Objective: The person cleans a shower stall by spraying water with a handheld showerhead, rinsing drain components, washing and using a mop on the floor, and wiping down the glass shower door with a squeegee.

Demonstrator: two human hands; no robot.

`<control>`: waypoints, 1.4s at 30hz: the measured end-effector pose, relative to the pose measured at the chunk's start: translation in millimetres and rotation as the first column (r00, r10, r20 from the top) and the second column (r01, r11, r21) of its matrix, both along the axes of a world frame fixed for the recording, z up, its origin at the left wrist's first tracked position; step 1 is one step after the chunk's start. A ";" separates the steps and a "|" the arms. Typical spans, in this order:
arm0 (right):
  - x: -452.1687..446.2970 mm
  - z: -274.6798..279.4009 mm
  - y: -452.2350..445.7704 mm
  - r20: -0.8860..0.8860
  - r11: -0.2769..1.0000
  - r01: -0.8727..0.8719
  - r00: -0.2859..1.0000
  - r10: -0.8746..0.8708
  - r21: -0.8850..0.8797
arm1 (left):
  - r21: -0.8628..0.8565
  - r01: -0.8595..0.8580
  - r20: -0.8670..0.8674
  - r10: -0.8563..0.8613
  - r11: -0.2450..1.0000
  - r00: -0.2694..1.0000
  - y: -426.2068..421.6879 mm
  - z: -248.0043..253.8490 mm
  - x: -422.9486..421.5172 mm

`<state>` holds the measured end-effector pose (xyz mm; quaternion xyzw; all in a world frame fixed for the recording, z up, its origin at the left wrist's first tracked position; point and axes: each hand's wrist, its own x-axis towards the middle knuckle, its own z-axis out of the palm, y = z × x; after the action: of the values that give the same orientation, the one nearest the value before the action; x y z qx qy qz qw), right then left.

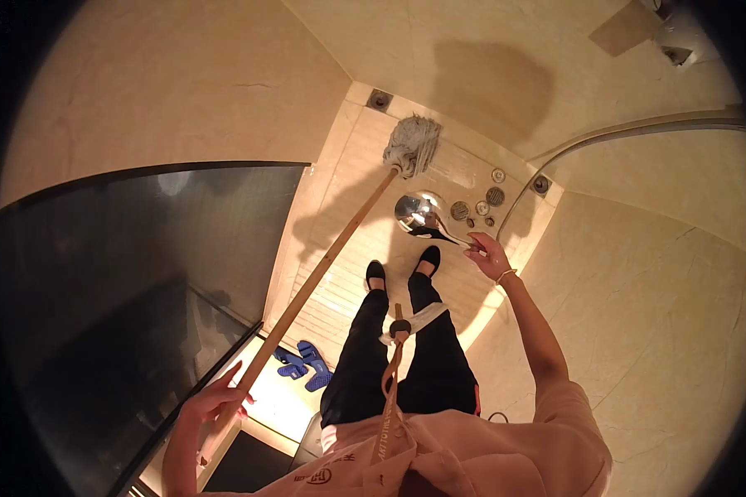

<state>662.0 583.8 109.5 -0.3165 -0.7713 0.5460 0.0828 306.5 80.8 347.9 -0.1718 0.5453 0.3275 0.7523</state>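
A string mop point(412, 147) with a long wooden handle rests its grey head on the shower floor near the far wall. At the lower left, my left hand point(215, 401) is around the upper part of the handle, its fingers loosely curled. My right hand point(489, 255) grips a chrome shower head point(421, 215) by its narrow handle, above the floor ahead of my feet. A metal hose point(547, 161) curves from near this hand up to the right wall. Several round drain pieces point(495, 196) lie on the floor just beyond the shower head.
A dark glass panel point(153, 273) stands on the left. Blue slippers point(313, 364) lie beside my legs. Floor drains sit in the far left corner point(380, 100) and the right corner point(541, 185). Stone-look walls point(638, 273) enclose the space.
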 end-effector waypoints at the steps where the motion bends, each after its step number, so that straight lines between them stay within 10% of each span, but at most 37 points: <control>1: -0.2 1.8 -0.8 -0.010 1.000 0.008 1.000 -0.008 0.003 | 0.056 -0.148 -0.040 0.150 0.987 0.988 3.6 33.1 11.6; 5: -1.6 15.3 -13.6 -0.073 0.998 0.066 0.995 -0.067 -0.023 | 0.384 -0.136 -0.054 0.169 0.913 0.984 24.0 76.9 54.3; 8: -0.9 40.5 -15.5 -0.029 0.993 0.067 0.997 -0.064 0.094 | 0.604 -0.510 0.164 0.531 0.612 0.831 35.8 56.5 71.8; 10: 0.3 50.1 -16.8 -0.056 0.992 0.089 0.995 -0.084 0.087 | 0.786 -0.476 0.223 0.539 0.393 0.812 67.8 60.3 66.7; 13: -15.6 76.6 -22.2 -0.103 0.992 0.123 0.987 -0.120 0.015 | 0.928 -0.091 -0.158 0.602 0.362 0.783 107.4 54.4 47.4; 15: -18.1 98.7 -34.5 -0.103 0.983 0.182 0.979 -0.178 0.023 | 0.749 0.280 -0.663 0.686 0.601 0.300 131.8 38.2 41.2; 18: -21.0 107.0 -24.3 -0.055 0.957 0.214 0.977 -0.207 0.195 | 0.646 0.294 -0.710 0.696 0.704 -0.106 234.2 44.0 36.8; 20: -22.2 128.2 -25.5 -0.033 0.925 0.196 0.980 -0.196 0.324 | 0.912 -0.139 -0.366 0.919 0.385 0.145 285.7 18.6 27.8; 28: -35.0 196.1 -55.5 -0.021 0.868 0.378 0.920 -0.392 0.322 | 0.936 0.256 0.096 0.876 -0.240 0.472 279.3 210.8 15.8; 34: -39.4 212.6 -49.4 -0.041 0.817 0.500 0.859 -0.511 0.286 | 0.908 0.386 0.129 0.985 -0.163 0.113 331.6 182.9 -9.6; 36: -40.0 224.3 -44.4 0.002 0.787 0.488 0.850 -0.528 0.377 | 0.914 0.270 -0.254 0.947 0.302 -0.199 370.7 106.7 -16.8; 38: -41.7 216.2 -47.5 -0.020 0.738 0.505 0.831 -0.556 0.449 | 0.959 0.141 -0.256 0.965 0.246 0.059 403.9 57.0 -29.0; 42: -43.1 183.9 -47.8 -0.132 0.728 0.597 0.796 -0.591 0.338 | 0.982 0.181 -0.034 0.877 -0.061 0.479 387.1 200.7 -18.7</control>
<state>618.9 536.0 293.4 -0.5212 -0.7158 0.3411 0.3158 287.8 467.9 548.6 0.3599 0.3359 0.8452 0.2080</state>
